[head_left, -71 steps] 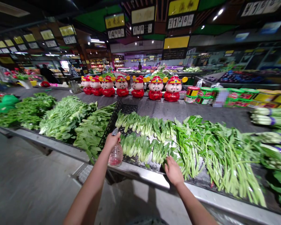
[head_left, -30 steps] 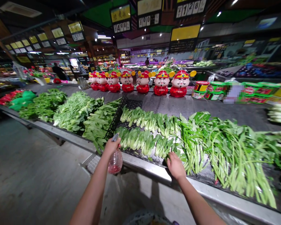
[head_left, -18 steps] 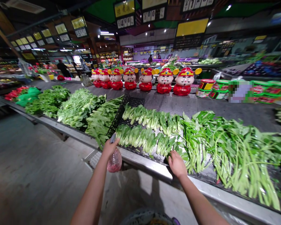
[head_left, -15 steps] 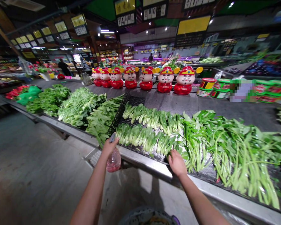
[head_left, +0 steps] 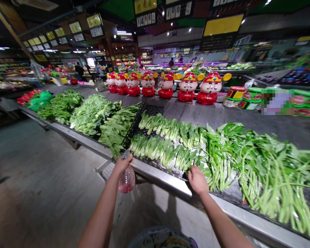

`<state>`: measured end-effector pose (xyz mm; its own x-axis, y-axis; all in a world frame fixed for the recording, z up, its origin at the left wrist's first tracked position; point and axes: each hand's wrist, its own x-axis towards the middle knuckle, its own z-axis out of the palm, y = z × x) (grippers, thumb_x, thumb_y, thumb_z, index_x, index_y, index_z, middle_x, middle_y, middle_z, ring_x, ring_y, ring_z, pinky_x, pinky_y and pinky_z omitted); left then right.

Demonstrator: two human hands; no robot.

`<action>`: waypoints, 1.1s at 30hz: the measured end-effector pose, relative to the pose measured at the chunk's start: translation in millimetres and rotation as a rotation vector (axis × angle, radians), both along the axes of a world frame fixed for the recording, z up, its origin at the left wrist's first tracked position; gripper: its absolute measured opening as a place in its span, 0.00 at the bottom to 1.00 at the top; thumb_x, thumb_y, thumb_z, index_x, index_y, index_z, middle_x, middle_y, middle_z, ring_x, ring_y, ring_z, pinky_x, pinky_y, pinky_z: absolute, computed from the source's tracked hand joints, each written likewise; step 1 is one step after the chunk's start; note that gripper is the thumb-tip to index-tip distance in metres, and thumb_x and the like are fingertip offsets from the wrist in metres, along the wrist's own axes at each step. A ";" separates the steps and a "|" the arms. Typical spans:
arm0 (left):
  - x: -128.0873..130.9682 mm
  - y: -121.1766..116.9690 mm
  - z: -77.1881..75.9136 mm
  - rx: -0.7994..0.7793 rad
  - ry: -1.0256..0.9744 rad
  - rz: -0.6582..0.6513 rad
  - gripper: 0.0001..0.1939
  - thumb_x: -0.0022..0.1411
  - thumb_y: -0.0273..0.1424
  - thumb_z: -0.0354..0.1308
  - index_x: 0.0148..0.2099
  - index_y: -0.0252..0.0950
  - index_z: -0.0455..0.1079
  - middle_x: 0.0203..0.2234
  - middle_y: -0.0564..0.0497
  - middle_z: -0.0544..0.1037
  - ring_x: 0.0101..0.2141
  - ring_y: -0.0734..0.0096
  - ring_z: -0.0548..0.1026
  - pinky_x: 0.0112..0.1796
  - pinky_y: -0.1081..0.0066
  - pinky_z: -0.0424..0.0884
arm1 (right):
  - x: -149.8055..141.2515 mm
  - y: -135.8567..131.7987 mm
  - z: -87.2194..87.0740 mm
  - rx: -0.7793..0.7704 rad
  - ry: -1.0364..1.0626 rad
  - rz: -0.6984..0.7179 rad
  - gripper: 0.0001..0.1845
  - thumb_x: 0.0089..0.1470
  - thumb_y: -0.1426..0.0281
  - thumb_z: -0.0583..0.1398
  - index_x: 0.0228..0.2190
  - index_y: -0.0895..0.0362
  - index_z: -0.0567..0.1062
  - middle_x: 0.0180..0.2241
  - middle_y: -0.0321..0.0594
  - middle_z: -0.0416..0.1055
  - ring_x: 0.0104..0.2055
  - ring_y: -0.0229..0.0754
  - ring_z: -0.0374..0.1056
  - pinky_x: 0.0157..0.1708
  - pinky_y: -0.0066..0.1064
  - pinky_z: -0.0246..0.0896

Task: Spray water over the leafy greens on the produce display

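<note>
In my left hand [head_left: 124, 162] is a clear spray bottle [head_left: 126, 179] with a grey head and a little pink liquid at its bottom. It hangs upright just in front of the stand's metal edge. My right hand [head_left: 197, 179] rests at the front of the display, its fingers curled down among leaves at the near end of the bok choy [head_left: 167, 153]. Its fingertips are partly hidden, so what they hold cannot be made out. The bok choy lies in two rows on a black perforated mat, with long-stemmed leafy greens [head_left: 258, 168] to the right.
A metal rail [head_left: 165, 178] runs along the stand's front. A black crate wall [head_left: 134, 124] separates the bok choy from leafy greens [head_left: 120, 125] on the left. Several red figurine jars [head_left: 187, 90] line the back. Below me stands a bucket [head_left: 160, 239]. Price signs [head_left: 146, 19] hang overhead.
My view has turned slightly left, so the display sits farther right in the picture. Both hands keep nearly the same places against the stand, the spray bottle still in the left.
</note>
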<state>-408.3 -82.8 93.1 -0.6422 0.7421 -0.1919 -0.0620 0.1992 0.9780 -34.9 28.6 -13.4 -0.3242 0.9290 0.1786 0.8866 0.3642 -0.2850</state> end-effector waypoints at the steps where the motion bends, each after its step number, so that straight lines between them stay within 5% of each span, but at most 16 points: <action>1: -1.1 -1.0 0.5 0.020 -0.018 0.014 0.24 0.38 0.44 0.68 0.33 0.31 0.71 0.19 0.53 0.73 0.21 0.76 0.70 0.23 0.77 0.63 | -0.2 -0.2 0.7 -0.002 0.003 0.001 0.24 0.58 0.67 0.45 0.49 0.64 0.69 0.53 0.53 0.66 0.59 0.48 0.56 0.59 0.39 0.47; 5: -5.4 -6.8 4.6 0.021 -0.117 -0.007 0.25 0.40 0.43 0.68 0.37 0.32 0.70 0.21 0.52 0.74 0.22 0.75 0.72 0.21 0.78 0.62 | -0.8 -1.2 4.0 0.003 -0.025 0.005 0.24 0.59 0.67 0.44 0.49 0.64 0.69 0.52 0.53 0.66 0.59 0.48 0.56 0.59 0.38 0.47; 10: -11.4 -15.6 3.8 -0.105 -0.198 -0.110 0.17 0.46 0.41 0.65 0.26 0.31 0.69 0.18 0.49 0.75 0.20 0.73 0.74 0.22 0.75 0.67 | -1.3 -2.5 6.8 0.006 -0.065 0.010 0.25 0.59 0.67 0.43 0.49 0.67 0.69 0.52 0.55 0.66 0.59 0.49 0.57 0.59 0.37 0.47; 15: -13.6 -19.7 -2.9 -0.197 -0.206 -0.071 0.16 0.45 0.40 0.67 0.25 0.32 0.69 0.15 0.51 0.73 0.18 0.71 0.73 0.22 0.72 0.71 | -0.7 -2.2 6.2 0.005 -0.026 0.014 0.24 0.59 0.67 0.44 0.49 0.65 0.69 0.52 0.55 0.66 0.58 0.49 0.58 0.58 0.39 0.49; 21: -17.6 -23.0 0.7 -0.144 -0.226 -0.096 0.17 0.46 0.40 0.68 0.30 0.31 0.71 0.25 0.46 0.79 0.27 0.70 0.77 0.26 0.76 0.70 | 0.1 -1.0 4.3 0.022 -0.035 0.029 0.23 0.59 0.67 0.44 0.48 0.66 0.70 0.51 0.55 0.67 0.57 0.49 0.59 0.57 0.37 0.50; 27: -14.5 -30.9 20.3 -0.053 -0.258 -0.285 0.24 0.46 0.44 0.67 0.42 0.33 0.74 0.40 0.43 0.79 0.43 0.63 0.76 0.35 0.75 0.71 | 0.2 -0.5 3.4 0.028 -0.046 0.028 0.23 0.59 0.67 0.44 0.48 0.65 0.70 0.51 0.54 0.67 0.56 0.49 0.60 0.57 0.38 0.51; 33: -1.3 -29.1 34.0 0.031 -0.228 -0.493 0.28 0.47 0.47 0.65 0.46 0.33 0.74 0.43 0.41 0.78 0.46 0.59 0.75 0.42 0.70 0.70 | 0.0 -1.6 4.8 0.017 -0.027 0.015 0.22 0.59 0.67 0.45 0.48 0.64 0.70 0.51 0.54 0.67 0.56 0.49 0.60 0.56 0.38 0.51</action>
<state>-409.6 -111.9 127.1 -0.1611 0.9525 -0.2585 -0.1800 0.2292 0.9566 -34.9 26.9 -8.7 -0.3434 0.9207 0.1855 0.8880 0.3826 -0.2550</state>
